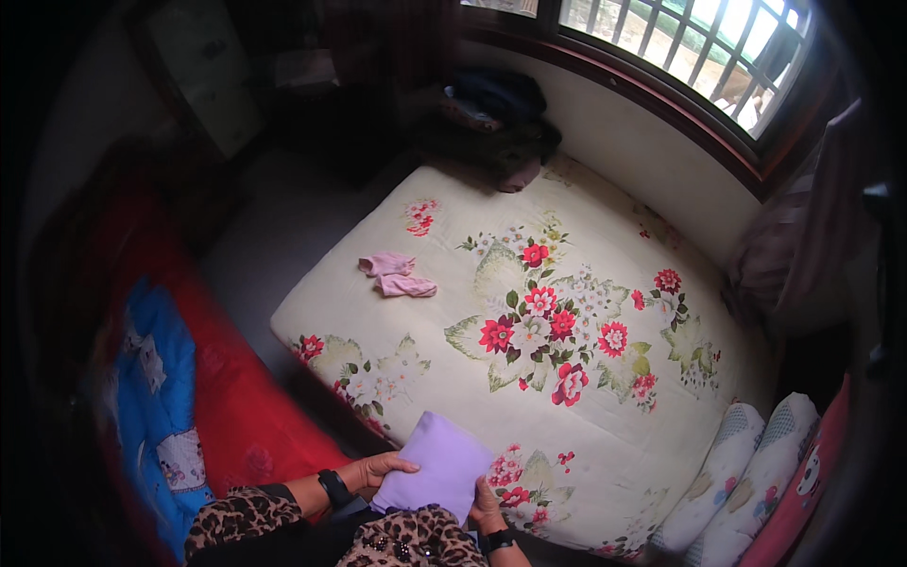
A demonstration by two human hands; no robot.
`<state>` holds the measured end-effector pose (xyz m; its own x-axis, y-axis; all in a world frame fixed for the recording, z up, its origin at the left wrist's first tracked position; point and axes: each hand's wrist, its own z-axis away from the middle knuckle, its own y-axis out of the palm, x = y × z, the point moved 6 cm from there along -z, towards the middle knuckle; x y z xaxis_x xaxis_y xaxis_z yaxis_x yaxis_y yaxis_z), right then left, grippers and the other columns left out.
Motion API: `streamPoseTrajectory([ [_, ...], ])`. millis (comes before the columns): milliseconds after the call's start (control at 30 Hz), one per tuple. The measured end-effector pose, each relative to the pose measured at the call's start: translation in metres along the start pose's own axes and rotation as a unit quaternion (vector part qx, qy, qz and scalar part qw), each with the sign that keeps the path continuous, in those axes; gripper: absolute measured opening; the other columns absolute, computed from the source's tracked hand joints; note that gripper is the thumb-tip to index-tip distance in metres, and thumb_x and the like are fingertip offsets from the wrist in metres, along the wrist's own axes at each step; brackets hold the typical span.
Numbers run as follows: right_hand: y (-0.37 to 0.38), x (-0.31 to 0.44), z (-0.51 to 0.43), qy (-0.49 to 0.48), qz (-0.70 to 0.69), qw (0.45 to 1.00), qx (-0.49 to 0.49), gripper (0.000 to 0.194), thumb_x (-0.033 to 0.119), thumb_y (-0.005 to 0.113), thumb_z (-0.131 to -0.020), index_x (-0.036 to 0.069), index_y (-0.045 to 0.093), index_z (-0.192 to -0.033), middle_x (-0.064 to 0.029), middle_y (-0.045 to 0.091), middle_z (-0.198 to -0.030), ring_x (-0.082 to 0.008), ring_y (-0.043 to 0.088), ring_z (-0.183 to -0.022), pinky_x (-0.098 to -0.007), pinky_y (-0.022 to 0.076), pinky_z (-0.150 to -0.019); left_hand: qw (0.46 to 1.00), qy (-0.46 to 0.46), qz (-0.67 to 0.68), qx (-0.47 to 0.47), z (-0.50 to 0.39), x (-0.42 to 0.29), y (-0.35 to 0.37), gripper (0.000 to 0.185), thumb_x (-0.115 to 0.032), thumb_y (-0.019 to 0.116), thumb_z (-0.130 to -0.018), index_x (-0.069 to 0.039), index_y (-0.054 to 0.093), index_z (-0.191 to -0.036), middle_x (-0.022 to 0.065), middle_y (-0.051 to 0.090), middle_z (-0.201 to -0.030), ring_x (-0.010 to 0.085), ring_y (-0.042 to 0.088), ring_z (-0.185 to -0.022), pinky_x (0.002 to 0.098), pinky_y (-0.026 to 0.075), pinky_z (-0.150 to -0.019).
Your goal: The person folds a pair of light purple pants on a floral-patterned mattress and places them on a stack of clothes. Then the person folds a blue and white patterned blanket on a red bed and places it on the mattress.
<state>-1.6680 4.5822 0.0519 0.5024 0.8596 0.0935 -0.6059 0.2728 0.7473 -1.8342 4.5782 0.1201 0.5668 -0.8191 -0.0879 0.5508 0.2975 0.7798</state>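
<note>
A folded lavender cloth (448, 461) is held between both hands at the near edge of the bed. My left hand (382, 471) grips its left side, thumb on top. On the right side, my right hand (486, 502) holds it, with part of the fingers hidden beneath. The flat square of cloth is tilted, its far corner over the mattress. Under and beyond it spreads a cream bedsheet (453, 361) with red and white flowers. Farther off on the sheet lie two small pink socks or similar garments (398, 275), side by side.
Two patterned pillows (744, 482) and a pink one (804, 489) line the bed's right end. Dark clothes (496, 106) are heaped at the far corner. A red cover (248, 404) with a blue quilt (159, 375) lies at left. A barred window (680, 49) is above.
</note>
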Motion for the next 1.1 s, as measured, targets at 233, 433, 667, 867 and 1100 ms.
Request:
streamPoseTrajectory([
  [233, 0.093, 0.003, -0.004, 0.024, 0.157, 0.982, 0.105, 0.054, 0.026, 0.063, -0.073, 0.0, 0.042, -0.115, -0.0099, 0.054, -0.105, -0.0204, 0.054, -0.095, -0.0335, 0.0434, -0.084, 0.992, 0.117, 0.048, -0.029, 0.065, -0.016, -0.008, 0.047, -0.011, 0.06, -0.074, 0.001, 0.042, -0.116, 0.0127, 0.054, -0.107, 0.0217, 0.055, -0.096, 0.0344, 0.042, -0.087],
  [433, 0.145, -0.022, -0.047, 0.014, 0.257, 0.964, 0.072, 0.048, 0.019, 0.06, -0.074, 0.001, 0.042, -0.115, -0.0081, 0.054, -0.102, -0.0185, 0.054, -0.091, -0.0309, 0.0438, -0.081, 0.975, 0.21, 0.064, -0.037, 0.117, -0.04, -0.055, 0.048, -0.011, 0.061, -0.074, 0.001, 0.042, -0.117, 0.012, 0.054, -0.106, 0.0219, 0.055, -0.094, 0.0351, 0.043, -0.086],
  [667, 0.211, -0.068, -0.123, 0.012, 0.291, 0.957, 0.012, 0.044, 0.018, 0.056, -0.078, 0.001, 0.042, -0.116, -0.0076, 0.054, -0.102, -0.0168, 0.054, -0.09, -0.0306, 0.0449, -0.078, 0.976, 0.19, 0.077, -0.071, 0.169, -0.11, -0.145, 0.034, -0.01, 0.059, -0.075, 0.001, 0.051, -0.106, 0.0103, 0.058, -0.098, 0.0199, 0.057, -0.089, 0.0329, 0.045, -0.082],
  [867, 0.25, -0.072, -0.138, -0.003, 0.364, 0.93, -0.048, 0.053, 0.025, 0.053, -0.082, 0.001, 0.032, -0.123, -0.015, 0.055, -0.103, -0.0225, 0.058, -0.088, -0.0323, 0.0482, -0.069, 0.949, 0.271, 0.083, -0.14, 0.231, -0.184, -0.199, 0.026, -0.01, 0.059, -0.075, 0.0, 0.055, -0.098, 0.0083, 0.059, -0.093, 0.0182, 0.058, -0.083, 0.0325, 0.046, -0.08],
  [1100, 0.278, -0.038, -0.164, -0.035, 0.427, 0.898, -0.103, 0.044, 0.027, 0.052, -0.082, 0.002, 0.04, -0.116, -0.0127, 0.058, -0.097, -0.0216, 0.06, -0.084, -0.0301, 0.048, -0.064, 0.877, 0.374, 0.198, -0.229, 0.322, -0.189, -0.278, 0.025, -0.014, 0.059, -0.075, -0.003, 0.056, -0.097, 0.0052, 0.059, -0.09, 0.017, 0.055, -0.084, 0.0304, 0.044, -0.079],
])
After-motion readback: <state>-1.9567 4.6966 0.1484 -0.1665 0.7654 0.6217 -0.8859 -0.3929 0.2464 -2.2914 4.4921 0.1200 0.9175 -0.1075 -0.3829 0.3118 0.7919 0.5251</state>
